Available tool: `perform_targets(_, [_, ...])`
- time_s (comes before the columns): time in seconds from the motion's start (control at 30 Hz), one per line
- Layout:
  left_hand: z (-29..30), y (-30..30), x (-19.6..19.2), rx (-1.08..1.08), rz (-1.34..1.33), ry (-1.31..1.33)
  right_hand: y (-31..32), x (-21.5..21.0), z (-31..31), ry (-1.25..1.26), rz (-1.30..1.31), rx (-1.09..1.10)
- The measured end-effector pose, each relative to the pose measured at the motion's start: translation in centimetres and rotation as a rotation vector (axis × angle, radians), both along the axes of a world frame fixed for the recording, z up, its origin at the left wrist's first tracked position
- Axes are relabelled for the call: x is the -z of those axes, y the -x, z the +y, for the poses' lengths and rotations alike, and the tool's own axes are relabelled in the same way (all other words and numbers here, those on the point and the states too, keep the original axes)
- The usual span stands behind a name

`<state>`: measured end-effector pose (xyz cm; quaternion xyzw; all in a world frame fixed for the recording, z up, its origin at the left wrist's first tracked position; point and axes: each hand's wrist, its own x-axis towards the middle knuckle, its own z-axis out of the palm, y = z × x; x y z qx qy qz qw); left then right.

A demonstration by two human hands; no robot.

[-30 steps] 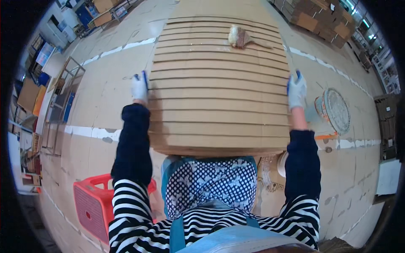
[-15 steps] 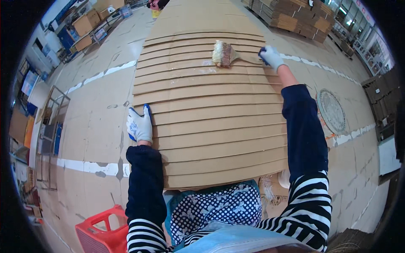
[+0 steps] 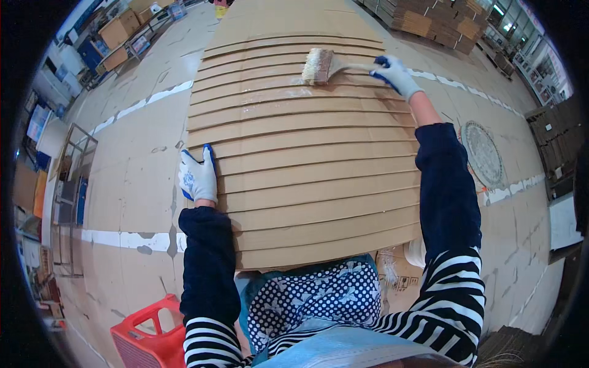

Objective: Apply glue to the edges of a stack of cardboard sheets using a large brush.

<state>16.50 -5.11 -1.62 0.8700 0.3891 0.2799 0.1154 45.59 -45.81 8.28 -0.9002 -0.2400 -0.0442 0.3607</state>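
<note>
Brush [image 3: 320, 67] with cream bristles and a pale flat handle, over the far end of the overlapped tan cardboard sheets [image 3: 319, 184], right of their middle.
White-and-blue gloved right hand [image 3: 396, 76] is clamped on the handle's end near the sheets' far right corner, the bristles pointing left; whether they touch the cardboard is hard to tell. Glossy whitish streaks [image 3: 279, 95] mark the sheets just left of and nearer than the bristles. White-and-blue gloved left hand [image 3: 199, 176] is at the sheets' left edge, thumb apart from the fingers. Beyond the right edge stands a round, grey-topped bucket [image 3: 481, 154]; off the near left corner, a red plastic stool [image 3: 147, 349].
</note>
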Motion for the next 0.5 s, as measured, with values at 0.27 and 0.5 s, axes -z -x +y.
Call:
perform_targets(0.27, [-0.7, 0.5, -1.2, 0.0, 0.019, 0.037, 4.4, -4.7, 11.1, -0.543, 0.34, -0.516])
perform_targets(0.5, [-1.1, -0.1, -1.2, 0.027, 0.048, 0.082, -1.8, -3.1, 15.7, 0.012, -0.313, 0.018])
